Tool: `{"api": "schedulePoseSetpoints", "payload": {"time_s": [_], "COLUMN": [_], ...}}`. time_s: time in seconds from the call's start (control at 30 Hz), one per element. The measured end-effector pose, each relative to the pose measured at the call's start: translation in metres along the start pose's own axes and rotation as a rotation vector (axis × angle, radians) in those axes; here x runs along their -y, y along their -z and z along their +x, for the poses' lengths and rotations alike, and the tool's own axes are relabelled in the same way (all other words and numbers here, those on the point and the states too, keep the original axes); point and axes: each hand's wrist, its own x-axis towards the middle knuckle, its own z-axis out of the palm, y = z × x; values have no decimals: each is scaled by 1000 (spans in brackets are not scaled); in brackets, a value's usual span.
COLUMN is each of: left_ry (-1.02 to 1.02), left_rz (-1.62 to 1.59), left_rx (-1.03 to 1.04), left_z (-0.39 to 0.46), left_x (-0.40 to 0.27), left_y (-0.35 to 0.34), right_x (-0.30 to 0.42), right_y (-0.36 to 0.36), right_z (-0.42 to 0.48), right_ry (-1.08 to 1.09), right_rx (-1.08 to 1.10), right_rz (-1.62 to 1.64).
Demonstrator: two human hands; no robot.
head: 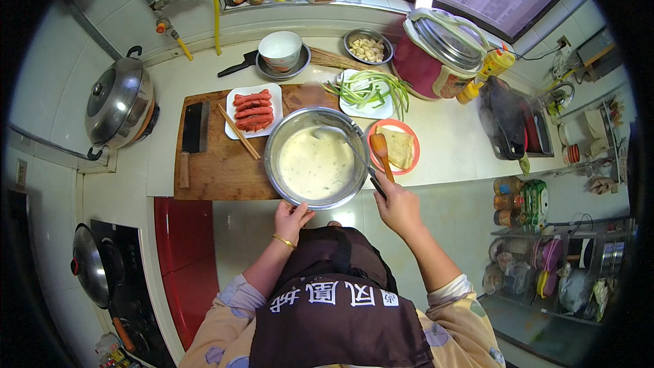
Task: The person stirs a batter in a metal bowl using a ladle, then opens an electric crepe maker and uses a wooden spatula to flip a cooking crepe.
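My left hand (292, 221) grips the near rim of a stainless steel bowl (272, 176) of pale batter (314, 166) with green flecks. The bowl rests partly on a wooden cutting board (230, 176). In my right hand (400, 207) is the black handle of a metal ladle (352, 144), its head partly in the batter. Right of the bowl, a wooden spatula (379, 147) lies over a folded pancake (401, 148) on an orange-rimmed plate (416, 148); its handle end is by my right hand. Scored red sausages (254, 111) fill a white plate (276, 96), with wooden chopsticks (239, 132) at its edge.
A cleaver (194, 130) lies on the board's left. Behind are a plate of scallions (370, 89), a steel bowl of pale cloves (367, 50), a white bowl (280, 48) and a black-handled knife (237, 65). A pressure cooker (437, 56) stands back right, a lidded pot (118, 102) left.
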Motion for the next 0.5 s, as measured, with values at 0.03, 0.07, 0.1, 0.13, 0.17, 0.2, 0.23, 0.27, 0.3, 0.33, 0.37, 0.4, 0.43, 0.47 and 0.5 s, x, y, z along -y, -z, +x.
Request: {"api": "schedulePoseSetpoints", "payload": {"time_s": [0.03,0.07,0.1,0.13,0.17,0.2,0.23,0.27,0.3,0.33,0.37,0.4,0.43,0.47,0.5], "left_ry": [-9,-2,4,10,9,9,10,6,1,-3,-1,0,1,2,4], "left_rz": [-10,-4,1,7,11,14,17,11,6,0,3,4,5,5,6], "left_rx": [0,2,2,3,0,0,0,-6,-9,-13,-6,-3,1,1,1], "left_z": [1,1,1,0,0,0,-1,-1,-2,-2,-1,-1,-1,-2,-2], "left_x": [0,1,1,1,1,0,0,-1,-2,-3,-3,-2,-2,-2,-3], "left_y": [0,1,1,1,1,1,0,-1,-2,-3,-3,-3,-2,-2,-2], "right_x": [1,1,1,1,1,0,-1,-3,-10,-18,-25,-24,-23,-22,-21], "right_y": [0,0,0,0,0,1,1,2,-3,-11,-16,-15,-13,-11,-10], "right_z": [-2,-4,-5,-6,-7,-6,-5,-5,-4,-3,-3,-2,-1,-1,-2], "right_ry": [1,2,-29,-60,-90,-126,-161,-195,-209,-223,-236,-265,-295,-325,-322], "right_rx": [6,12,17,23,28,43,58,73,80,88,95,134,173,211,231], "right_rz": [-42,-83,-41,2,44,107,169,231,329,425,522,574,626,678,696]}}
